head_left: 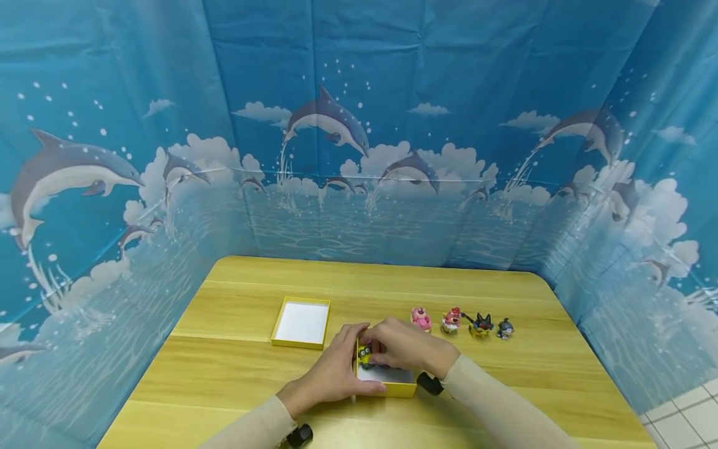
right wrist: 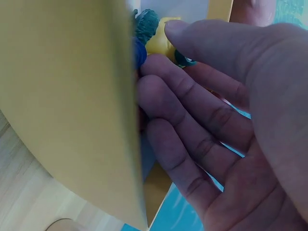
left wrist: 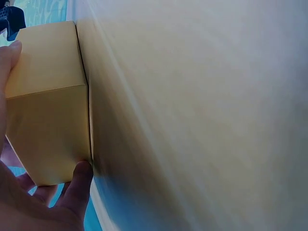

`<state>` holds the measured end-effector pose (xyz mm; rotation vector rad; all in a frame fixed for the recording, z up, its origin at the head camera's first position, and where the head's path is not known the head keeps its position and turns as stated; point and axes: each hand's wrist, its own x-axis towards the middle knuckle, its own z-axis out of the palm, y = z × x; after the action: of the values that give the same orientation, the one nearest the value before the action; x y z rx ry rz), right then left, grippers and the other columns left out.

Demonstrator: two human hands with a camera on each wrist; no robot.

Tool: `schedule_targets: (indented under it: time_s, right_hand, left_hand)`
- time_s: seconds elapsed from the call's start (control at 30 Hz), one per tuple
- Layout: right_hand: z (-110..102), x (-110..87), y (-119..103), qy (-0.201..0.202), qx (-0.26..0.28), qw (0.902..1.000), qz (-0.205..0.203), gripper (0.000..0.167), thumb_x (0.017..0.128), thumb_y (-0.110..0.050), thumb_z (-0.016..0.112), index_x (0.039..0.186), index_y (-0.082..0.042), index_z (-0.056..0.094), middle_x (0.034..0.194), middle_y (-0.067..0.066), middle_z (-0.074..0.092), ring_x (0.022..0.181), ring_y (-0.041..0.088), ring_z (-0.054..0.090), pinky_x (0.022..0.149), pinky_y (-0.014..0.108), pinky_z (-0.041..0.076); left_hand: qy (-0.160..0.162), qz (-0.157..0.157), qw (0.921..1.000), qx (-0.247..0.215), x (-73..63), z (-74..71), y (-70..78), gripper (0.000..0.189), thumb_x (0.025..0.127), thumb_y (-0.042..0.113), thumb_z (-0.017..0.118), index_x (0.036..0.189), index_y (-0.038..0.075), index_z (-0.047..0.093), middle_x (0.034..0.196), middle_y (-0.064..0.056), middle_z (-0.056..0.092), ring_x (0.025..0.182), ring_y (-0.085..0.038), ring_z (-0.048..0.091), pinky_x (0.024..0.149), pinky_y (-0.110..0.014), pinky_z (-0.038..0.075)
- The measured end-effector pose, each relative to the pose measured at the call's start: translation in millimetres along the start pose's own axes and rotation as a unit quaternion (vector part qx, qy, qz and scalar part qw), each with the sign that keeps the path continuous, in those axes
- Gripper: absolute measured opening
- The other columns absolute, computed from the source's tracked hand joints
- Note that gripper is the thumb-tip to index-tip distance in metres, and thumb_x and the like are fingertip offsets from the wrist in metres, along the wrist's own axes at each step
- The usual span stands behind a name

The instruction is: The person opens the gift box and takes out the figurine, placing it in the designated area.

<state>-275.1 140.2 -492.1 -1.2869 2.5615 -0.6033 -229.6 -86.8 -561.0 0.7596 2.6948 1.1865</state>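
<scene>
My left hand (head_left: 339,368) grips the yellow box (head_left: 398,391) from its left side, thumb along the near edge and fingers at the far side. In the left wrist view, the fingertips press on the box's outer wall (left wrist: 48,134). My right hand (head_left: 401,343) reaches down into the box. Its thumb and fingers are about a small yellow figurine (head_left: 366,355) with big round goggle eyes. In the right wrist view, the thumb tip lies against the yellow figurine (right wrist: 161,41), with teal and blue pieces beside it. The box wall hides some fingertips.
A shallow yellow box lid (head_left: 301,323), white inside, lies to the left. In a row at right stand a pink figurine (head_left: 421,318), a red-topped pink one (head_left: 450,320), a black-and-yellow one (head_left: 481,325) and a small grey one (head_left: 505,328). A dolphin-print curtain (head_left: 359,218) surrounds the table.
</scene>
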Motion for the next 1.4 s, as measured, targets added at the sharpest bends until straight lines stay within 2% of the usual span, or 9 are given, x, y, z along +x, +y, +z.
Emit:
schedule_targets:
  time_s: [0.2,0.43,0.7,1.03,1.4]
  right_hand:
    - [-0.5,3.6,-0.7,0.005,-0.01,0.9999,0.003,0.012,0.107,-0.01,0.086,0.119,-0.013,0.085,0.089,-0.007,0.08,0.072,-0.008,0.063,0.068,0.017,0.056]
    - [-0.9,6.2,-2.2,0.007,-0.025,0.9997,0.006,0.009,0.107,-0.012,0.088,0.113,-0.011,0.081,0.087,-0.007,0.079,0.071,-0.008,0.061,0.067,0.016,0.055]
    - [-2.4,6.9,-3.5,0.001,-0.025,0.9996,0.01,0.011,0.106,-0.012,0.088,0.109,-0.012,0.078,0.085,-0.008,0.077,0.069,-0.008,0.06,0.066,0.016,0.053]
    - [-5.0,6.4,-9.3,-0.009,-0.017,0.9997,0.017,0.015,0.103,-0.008,0.09,0.108,-0.013,0.077,0.088,-0.008,0.077,0.073,-0.007,0.062,0.07,0.017,0.055]
    - [-3.9,5.3,-8.5,-0.009,-0.004,0.9999,0.013,0.018,0.102,-0.008,0.091,0.107,-0.014,0.075,0.091,-0.007,0.077,0.075,-0.007,0.062,0.072,0.017,0.056]
  left_hand:
    - [0.001,0.001,1.0,-0.006,-1.3,-0.6,-1.0,0.129,0.088,0.076,0.093,0.183,0.015,0.031,0.177,-0.006,0.046,0.156,-0.023,0.054,0.13,-0.054,0.052]
    - [0.006,0.005,0.9999,-0.007,-1.7,-0.7,-3.0,0.127,0.088,0.077,0.093,0.182,0.016,0.033,0.176,-0.005,0.047,0.154,-0.023,0.054,0.129,-0.055,0.052]
    - [-0.001,0.001,1.0,-0.009,-0.8,0.8,-0.9,0.121,0.087,0.081,0.091,0.179,0.025,0.036,0.17,0.002,0.049,0.146,-0.016,0.054,0.126,-0.047,0.054]
    - [0.001,0.006,0.9999,-0.011,-2.3,0.2,2.8,0.118,0.087,0.076,0.094,0.175,0.019,0.041,0.167,-0.002,0.051,0.145,-0.02,0.055,0.124,-0.047,0.055]
    - [-0.002,0.009,0.9999,-0.006,-2.7,-1.8,5.3,0.116,0.088,0.073,0.095,0.175,0.018,0.041,0.164,-0.001,0.052,0.141,-0.018,0.055,0.12,-0.045,0.056]
